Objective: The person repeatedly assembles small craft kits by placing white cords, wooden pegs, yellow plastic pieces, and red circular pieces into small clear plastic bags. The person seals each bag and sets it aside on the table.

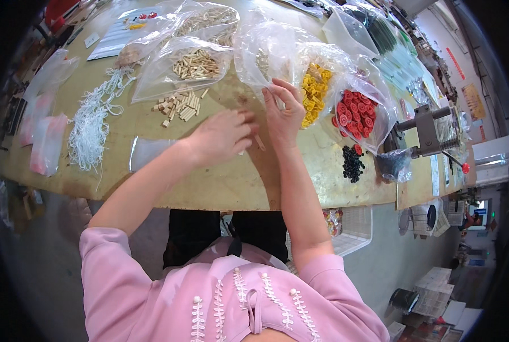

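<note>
My left hand (223, 135) lies palm down on the tan worktable (220, 182), fingers curled together near a thin wooden stick (259, 142) that lies just to its right. My right hand (283, 108) is raised on its fingertips beside it, pinching the edge of a clear plastic bag (266, 51) that holds small pale parts. Whether the left fingers grip anything is hidden. A loose pile of short wooden dowels (180, 104) lies just left of my left hand.
Clear bags hold wooden dowels (196, 64), yellow rings (314, 88) and red rings (357, 114). Small black pieces (352, 163) lie in a heap. White cord (92, 122) is piled at left, pink packets (46, 142) beyond it. A metal press (428, 134) stands at right.
</note>
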`<action>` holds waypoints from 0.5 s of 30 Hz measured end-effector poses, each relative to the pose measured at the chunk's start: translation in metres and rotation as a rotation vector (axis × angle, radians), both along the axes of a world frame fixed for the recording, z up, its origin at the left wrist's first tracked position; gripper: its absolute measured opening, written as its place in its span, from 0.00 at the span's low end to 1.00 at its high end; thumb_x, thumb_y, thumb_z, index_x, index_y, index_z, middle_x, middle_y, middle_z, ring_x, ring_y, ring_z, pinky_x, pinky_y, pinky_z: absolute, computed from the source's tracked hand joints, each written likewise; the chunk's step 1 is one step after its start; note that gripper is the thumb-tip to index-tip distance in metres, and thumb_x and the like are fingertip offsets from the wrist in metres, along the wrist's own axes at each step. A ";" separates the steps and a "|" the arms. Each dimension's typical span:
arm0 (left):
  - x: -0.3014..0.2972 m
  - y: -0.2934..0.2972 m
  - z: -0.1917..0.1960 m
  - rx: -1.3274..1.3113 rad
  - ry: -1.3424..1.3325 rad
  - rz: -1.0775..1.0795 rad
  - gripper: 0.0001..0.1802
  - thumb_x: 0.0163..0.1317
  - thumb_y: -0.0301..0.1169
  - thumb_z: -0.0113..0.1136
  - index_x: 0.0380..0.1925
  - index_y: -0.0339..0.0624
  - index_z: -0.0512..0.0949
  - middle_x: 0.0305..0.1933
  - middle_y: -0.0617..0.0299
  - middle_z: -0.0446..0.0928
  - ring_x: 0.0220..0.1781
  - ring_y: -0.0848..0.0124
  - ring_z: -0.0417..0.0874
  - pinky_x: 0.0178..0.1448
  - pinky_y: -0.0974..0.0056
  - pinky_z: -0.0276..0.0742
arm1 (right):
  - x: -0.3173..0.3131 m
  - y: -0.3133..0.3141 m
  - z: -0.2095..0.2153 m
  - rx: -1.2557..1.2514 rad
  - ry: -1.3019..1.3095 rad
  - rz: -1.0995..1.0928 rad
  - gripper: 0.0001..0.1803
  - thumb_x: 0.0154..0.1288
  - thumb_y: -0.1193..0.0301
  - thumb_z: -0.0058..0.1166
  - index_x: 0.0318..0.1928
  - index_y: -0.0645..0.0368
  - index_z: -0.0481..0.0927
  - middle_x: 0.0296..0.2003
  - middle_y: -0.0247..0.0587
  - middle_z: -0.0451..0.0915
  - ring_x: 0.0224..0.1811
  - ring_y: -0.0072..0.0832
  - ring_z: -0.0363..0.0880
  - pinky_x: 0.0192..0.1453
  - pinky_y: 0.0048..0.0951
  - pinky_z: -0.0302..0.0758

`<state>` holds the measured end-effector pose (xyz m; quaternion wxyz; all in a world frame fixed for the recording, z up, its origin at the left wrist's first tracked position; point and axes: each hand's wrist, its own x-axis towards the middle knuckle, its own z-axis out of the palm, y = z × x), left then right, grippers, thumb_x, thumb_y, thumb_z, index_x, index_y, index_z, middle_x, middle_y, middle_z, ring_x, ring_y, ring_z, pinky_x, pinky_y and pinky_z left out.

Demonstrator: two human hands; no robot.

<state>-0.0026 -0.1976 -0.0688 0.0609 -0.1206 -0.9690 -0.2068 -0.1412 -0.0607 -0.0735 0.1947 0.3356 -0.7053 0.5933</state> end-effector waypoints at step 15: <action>0.143 -0.010 0.006 0.300 0.368 0.670 0.08 0.64 0.29 0.69 0.42 0.42 0.83 0.44 0.58 0.85 0.50 0.53 0.84 0.55 0.50 0.79 | 0.021 0.018 0.005 0.468 0.139 0.124 0.05 0.62 0.77 0.70 0.40 0.59 0.90 0.45 0.43 0.88 0.48 0.41 0.86 0.55 0.36 0.82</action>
